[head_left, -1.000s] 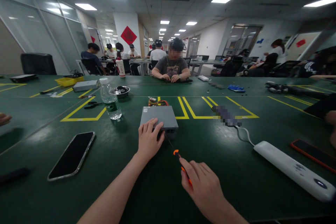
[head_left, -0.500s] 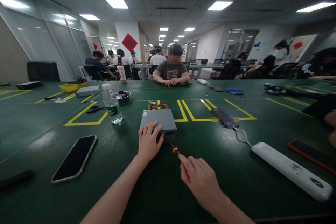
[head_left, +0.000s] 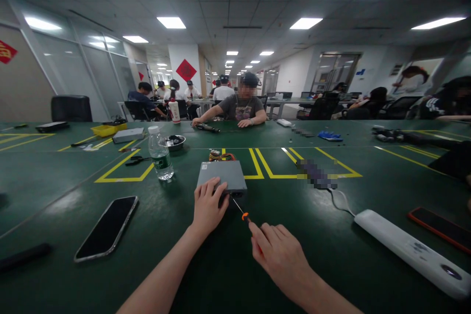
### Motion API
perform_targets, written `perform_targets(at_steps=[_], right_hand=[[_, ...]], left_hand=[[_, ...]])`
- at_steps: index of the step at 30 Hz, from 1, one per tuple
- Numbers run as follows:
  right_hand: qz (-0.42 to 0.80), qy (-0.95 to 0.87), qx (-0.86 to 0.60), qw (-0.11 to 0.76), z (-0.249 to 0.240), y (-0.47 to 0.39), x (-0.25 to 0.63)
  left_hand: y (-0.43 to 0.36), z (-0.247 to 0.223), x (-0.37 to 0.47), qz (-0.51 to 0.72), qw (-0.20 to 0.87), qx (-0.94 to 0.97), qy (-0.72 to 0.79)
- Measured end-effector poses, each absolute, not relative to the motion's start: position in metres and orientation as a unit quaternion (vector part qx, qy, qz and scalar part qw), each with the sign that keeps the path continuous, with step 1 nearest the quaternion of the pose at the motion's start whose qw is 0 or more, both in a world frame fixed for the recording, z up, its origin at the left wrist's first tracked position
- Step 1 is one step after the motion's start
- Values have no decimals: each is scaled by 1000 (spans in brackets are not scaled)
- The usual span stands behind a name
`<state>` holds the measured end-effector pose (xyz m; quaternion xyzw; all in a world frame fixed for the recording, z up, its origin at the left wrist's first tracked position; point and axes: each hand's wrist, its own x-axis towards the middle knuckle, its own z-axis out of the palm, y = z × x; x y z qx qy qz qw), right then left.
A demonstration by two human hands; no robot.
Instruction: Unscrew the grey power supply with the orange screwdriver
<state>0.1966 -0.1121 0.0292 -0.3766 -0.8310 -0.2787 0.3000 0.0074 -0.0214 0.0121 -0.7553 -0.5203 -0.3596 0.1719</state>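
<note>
A grey computer power supply (head_left: 224, 171) lies on the green table in front of me, its bundle of coloured wires (head_left: 221, 156) at the far side. My left hand (head_left: 209, 206) grips its near left part, fingers spread over the top and thumb by the front edge. In my right hand (head_left: 277, 248) is a screwdriver (head_left: 246, 216) with an orange and black handle. Its thin shaft points up and left to the near face of the power supply, by my left thumb. Whether the tip sits in a screw is too small to tell.
Left of the power supply stands a water bottle (head_left: 160, 157), with a metal bowl (head_left: 175, 143) behind it. A phone (head_left: 106, 228) lies nearer left. To the right are a white power strip (head_left: 408, 250) and a red-edged phone (head_left: 441, 228). Across the table sits a person (head_left: 245, 103).
The screwdriver tip has shifted slightly left, closer to my left thumb. My view has tilted up a little. The person opposite has stretched an arm out to a dark object on the table.
</note>
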Motion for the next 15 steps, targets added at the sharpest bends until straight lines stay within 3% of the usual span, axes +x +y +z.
perform_targets(at_steps=[8,12,15], right_hand=[[-333,-875,-248,249,33,-116,184],[-313,-873,-146,344,16,-96,173],[-283,-867,-169,373,-2,-80,171]], left_hand=[[-22,13,9,-358,169,-751,-529],[-21,14,10,-361,174,-752,-524],[-20,13,12,-352,193,-749,-527]])
